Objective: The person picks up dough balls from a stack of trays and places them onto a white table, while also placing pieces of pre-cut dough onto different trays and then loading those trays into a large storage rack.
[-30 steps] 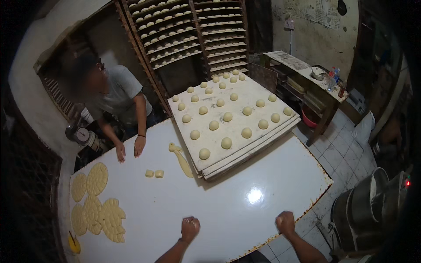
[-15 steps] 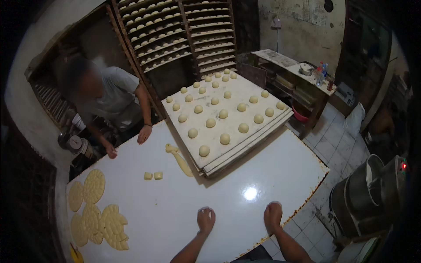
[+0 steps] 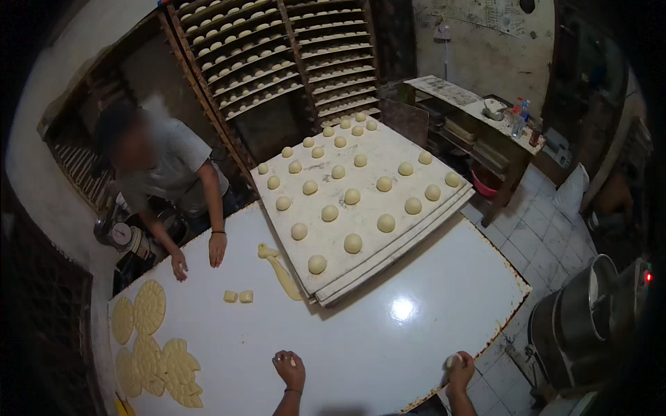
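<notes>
My left hand [image 3: 288, 367] is curled on the white table [image 3: 395, 347] at the bottom middle, with a small pale bit showing among its fingers, too hidden to name. Near the rusty right edge, my right hand [image 3: 460, 369] is closed round a pale lump of dough [image 3: 452, 361], mostly covered by the fingers. Scored dough rounds [image 3: 149, 308] lie at the left. Two small dough pieces [image 3: 245, 297] and a dough strip [image 3: 281, 276] lie beyond my hands, beside stacked floury boards [image 3: 326, 263] bearing several dough balls [image 3: 352, 243].
A co-worker [image 3: 163, 166] leans at the far left edge, both hands on the table. Racks of shaped dough [image 3: 246, 62] stand behind. A floury side table [image 3: 437, 87] with bottles and bowl stands back right, a metal mixer [image 3: 576, 312] at near right.
My hands came closer together half a second ago and are now farther apart, the right one turned, showing pale dough. The co-worker's hands shifted along the table. The view shifted slightly.
</notes>
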Available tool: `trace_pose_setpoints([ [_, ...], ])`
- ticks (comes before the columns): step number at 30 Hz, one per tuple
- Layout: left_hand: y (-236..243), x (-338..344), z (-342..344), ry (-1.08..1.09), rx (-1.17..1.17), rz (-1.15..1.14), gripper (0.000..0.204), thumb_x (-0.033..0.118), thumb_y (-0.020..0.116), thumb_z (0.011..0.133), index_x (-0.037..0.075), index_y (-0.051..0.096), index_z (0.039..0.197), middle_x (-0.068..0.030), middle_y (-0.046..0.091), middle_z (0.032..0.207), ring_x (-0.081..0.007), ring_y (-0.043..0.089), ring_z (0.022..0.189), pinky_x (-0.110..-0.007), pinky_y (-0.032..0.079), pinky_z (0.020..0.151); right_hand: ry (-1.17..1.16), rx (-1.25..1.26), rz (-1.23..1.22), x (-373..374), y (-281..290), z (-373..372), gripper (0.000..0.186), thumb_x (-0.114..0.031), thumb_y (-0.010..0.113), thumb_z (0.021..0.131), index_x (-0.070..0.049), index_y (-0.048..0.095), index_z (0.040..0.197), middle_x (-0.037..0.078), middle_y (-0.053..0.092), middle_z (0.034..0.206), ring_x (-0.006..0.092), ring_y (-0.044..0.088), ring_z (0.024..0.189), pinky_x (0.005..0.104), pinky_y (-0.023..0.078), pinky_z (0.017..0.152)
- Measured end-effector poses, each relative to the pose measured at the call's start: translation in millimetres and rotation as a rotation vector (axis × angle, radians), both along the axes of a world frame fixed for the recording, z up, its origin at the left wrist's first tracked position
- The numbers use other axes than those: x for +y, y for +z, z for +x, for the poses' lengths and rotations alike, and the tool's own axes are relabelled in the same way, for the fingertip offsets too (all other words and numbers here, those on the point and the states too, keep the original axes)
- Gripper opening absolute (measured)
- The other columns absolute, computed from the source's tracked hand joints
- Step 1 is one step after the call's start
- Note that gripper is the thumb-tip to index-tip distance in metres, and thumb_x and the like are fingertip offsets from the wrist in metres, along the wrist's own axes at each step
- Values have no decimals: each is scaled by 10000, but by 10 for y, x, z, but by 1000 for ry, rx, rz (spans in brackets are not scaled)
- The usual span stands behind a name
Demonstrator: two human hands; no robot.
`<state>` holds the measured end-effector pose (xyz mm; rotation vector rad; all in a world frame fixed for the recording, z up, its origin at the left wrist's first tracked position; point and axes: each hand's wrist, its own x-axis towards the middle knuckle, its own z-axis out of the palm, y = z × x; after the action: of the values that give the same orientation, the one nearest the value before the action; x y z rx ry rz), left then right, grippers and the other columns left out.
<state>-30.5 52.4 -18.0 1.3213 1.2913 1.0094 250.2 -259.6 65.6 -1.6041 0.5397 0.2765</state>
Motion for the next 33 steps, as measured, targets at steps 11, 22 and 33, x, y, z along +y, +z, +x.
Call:
trace_pose_setpoints([
  [11,894,-615,697,277,522,162,300,73,590,866,-43,496,1126,-80,544,1008,-205,545,827,-315,506,732,1072,-774,51,2411,1732,4584,426,-83,596,799,-20,542,1217,88,563,1190,171,526,1096,303,410,949],
  [22,3100,1878,4472,-509,374,706,296,50,650,785,-11,563,1062,-107,589,1027,-229,583,965,-319,455,858,1346,-1351,-360,4704,1546,5595,581,-236,734,731,-48,520,1237,179,435,1355,317,457,1223,391,404,979],
  [33,2558,2499,6299,-609,684,974,592,413,594,838,61,471,1297,-191,411,1368,-383,297,1324,-575,214,1059,406,-823,-27,551,1219,4941,257,-205,504,936,20,577,1035,94,575,1030,159,539,888,307,435,798],
])
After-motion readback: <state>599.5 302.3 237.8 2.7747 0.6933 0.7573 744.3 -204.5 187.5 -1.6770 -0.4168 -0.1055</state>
